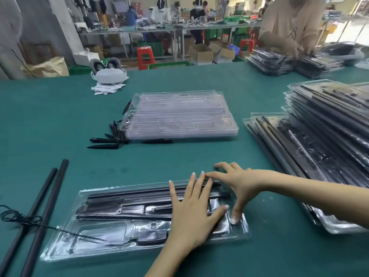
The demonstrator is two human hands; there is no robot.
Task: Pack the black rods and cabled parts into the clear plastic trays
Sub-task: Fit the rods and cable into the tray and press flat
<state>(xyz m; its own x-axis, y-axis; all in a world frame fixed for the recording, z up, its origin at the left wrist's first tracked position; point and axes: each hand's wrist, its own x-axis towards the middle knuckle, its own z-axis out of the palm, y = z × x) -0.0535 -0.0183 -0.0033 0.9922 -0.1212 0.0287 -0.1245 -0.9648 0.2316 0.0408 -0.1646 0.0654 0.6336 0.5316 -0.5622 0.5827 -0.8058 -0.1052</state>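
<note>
right under us, a clear plastic tray (123,234) lies flat on the green table (50,120), long axis running left to right, the left end a touch nearer us. we see black rods (127,193) lined along its far side, lengthwise with the tray, and darker moulded pockets below them holding black parts; glare hides the detail. our left hand (191,212) lies flat on the tray's right half, fingers straight and spread, pressing down. our right hand (237,184) arches over the right end, fingertips on the far edge, thumb on the near corner, gripping nothing we can make out.

to the left, two loose black rods (45,200) lie on the cloth, angled away from us, with a dark cabled part (22,218) tangled across them, its tail reaching onto the tray's left end. further out, a stack of empty clear trays (179,114) sits mid-table with black pointed pieces (111,136) just beside its left corner. filled trays (319,136) pile up on the right.
</note>
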